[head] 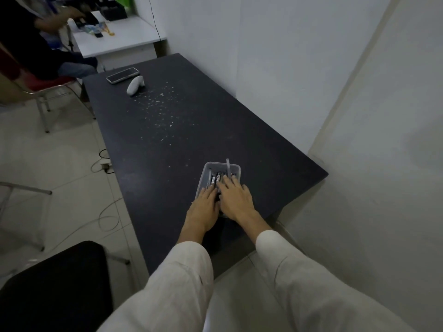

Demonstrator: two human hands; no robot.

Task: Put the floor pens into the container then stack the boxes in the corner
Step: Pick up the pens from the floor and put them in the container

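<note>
A clear plastic container (211, 167) sits on the dark table (167, 130) near its front right corner. Several dark pens (215, 178) lie inside it, and one light pen (228, 167) sticks up over the far rim. My left hand (203, 207) lies flat with straight fingers over the container's near left part. My right hand (236, 200) lies beside it, fingers spread over the pens. Both hands hide the container's near end. No boxes are in sight.
A phone (122, 75) and a white controller (135, 85) lie at the table's far end, with white specks scattered nearby. A black chair (55, 283) stands at lower left. Cables run across the tiled floor (72, 188). Another person sits at a white desk (119, 37) behind.
</note>
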